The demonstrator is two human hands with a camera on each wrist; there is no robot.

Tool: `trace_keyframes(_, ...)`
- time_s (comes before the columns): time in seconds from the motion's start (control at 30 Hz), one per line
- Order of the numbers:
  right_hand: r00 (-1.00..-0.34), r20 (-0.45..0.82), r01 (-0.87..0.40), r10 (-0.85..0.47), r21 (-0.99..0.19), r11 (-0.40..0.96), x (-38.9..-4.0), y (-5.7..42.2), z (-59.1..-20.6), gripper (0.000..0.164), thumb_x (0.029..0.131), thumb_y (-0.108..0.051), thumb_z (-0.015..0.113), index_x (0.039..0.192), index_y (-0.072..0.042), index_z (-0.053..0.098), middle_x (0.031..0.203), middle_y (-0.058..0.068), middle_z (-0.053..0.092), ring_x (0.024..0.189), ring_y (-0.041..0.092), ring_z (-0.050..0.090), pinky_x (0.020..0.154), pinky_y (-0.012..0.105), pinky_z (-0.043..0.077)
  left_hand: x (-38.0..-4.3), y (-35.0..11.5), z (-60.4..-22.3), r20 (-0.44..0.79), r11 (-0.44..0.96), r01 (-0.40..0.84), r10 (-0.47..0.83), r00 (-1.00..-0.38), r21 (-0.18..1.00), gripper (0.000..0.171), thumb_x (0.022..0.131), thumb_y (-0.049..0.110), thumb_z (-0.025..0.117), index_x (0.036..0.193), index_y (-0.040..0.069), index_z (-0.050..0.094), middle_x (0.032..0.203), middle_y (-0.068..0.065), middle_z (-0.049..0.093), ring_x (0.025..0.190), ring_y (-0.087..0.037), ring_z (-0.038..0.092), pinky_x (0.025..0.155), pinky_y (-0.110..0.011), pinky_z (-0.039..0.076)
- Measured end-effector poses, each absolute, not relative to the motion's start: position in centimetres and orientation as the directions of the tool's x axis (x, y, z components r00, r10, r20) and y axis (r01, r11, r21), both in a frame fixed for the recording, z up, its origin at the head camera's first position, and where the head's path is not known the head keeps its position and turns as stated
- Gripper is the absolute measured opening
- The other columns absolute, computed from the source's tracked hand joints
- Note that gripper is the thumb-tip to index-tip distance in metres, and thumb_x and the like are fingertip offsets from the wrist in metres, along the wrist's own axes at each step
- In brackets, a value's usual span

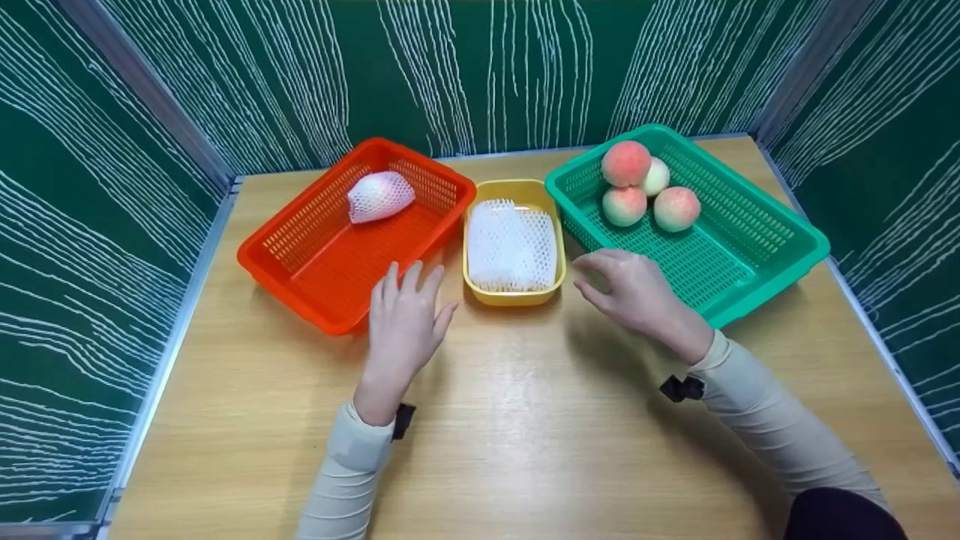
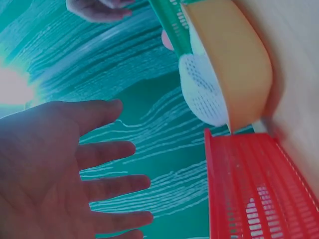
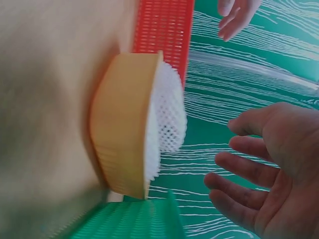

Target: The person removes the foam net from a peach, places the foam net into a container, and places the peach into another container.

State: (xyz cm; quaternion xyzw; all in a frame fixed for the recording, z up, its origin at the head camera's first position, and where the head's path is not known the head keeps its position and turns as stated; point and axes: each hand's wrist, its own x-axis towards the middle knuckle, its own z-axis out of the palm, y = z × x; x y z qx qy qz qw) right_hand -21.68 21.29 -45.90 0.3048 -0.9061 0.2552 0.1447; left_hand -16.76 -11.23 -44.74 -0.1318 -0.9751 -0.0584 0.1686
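My left hand (image 1: 403,319) hovers near the front right edge of the red basket (image 1: 330,319), its fingers spread and holding nothing. Inside that basket lies a peach (image 1: 381,196) wrapped in a white foam net. Between my hands stands a yellow container (image 1: 514,299) with white foam net sleeves (image 1: 514,244) in it. My right hand (image 1: 637,292) is at the near left side of the green basket (image 1: 765,289), with relaxed fingers and nothing in them. Several bare peaches (image 1: 677,209) sit together in the far left part of the green basket, one resting on top of others.
The baskets and container stand side by side on a wooden table (image 1: 510,442). Green panels with white streaks (image 1: 517,75) enclose the table at the back and both sides, set in metal frames. A dark rounded object (image 1: 844,517) shows at the bottom right.
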Motion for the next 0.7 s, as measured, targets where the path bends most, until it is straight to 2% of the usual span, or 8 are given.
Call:
trace_keyframes(0.23,-0.78,0.401,-0.621,-0.481,-0.402,0.673,-21.4,21.1,-47.7,0.025,0.085,-0.018,0.074,0.105,-0.003,0.071,0.1,0.011,0.07,0.089,0.026,0.066,0.076,0.043,0.054,-18.5,-13.3,-44.0,0.242,0.973,0.22,0.197,-0.95,0.072,0.057,0.091,0.048,0.063,0.136,0.014,0.055,0.136,-0.018,0.05,0.124,-0.042,0.044,0.099,-0.055,0.039)
trace_keyframes(0.47,-0.798,0.334,-0.602,-0.501,-0.439,0.667,-20.7,20.4,-48.7,0.021,0.084,-0.016,0.075,0.102,-0.004,0.072,0.094,0.009,0.071,0.083,0.024,0.066,0.072,0.04,0.054,-20.5,-15.0,-41.5,0.081,0.985,0.162,0.156,-0.984,0.063,0.063,0.092,0.051,0.059,0.141,0.013,0.049,0.137,-0.018,0.048,0.118,-0.039,0.045,0.098,-0.056,0.039)
trace_keyframes(0.7,-0.77,0.351,-0.638,-0.533,-0.437,0.634,-20.3,19.0,-48.5,0.015,0.085,-0.016,0.073,0.098,-0.009,0.074,0.089,0.003,0.071,0.079,0.019,0.065,0.07,0.037,0.054,-23.6,-17.1,-39.1,-0.039,0.989,0.127,0.13,-0.991,0.074,0.065,0.092,0.047,0.062,0.142,0.01,0.046,0.134,-0.02,0.047,0.109,-0.039,0.048,0.097,-0.058,0.04)
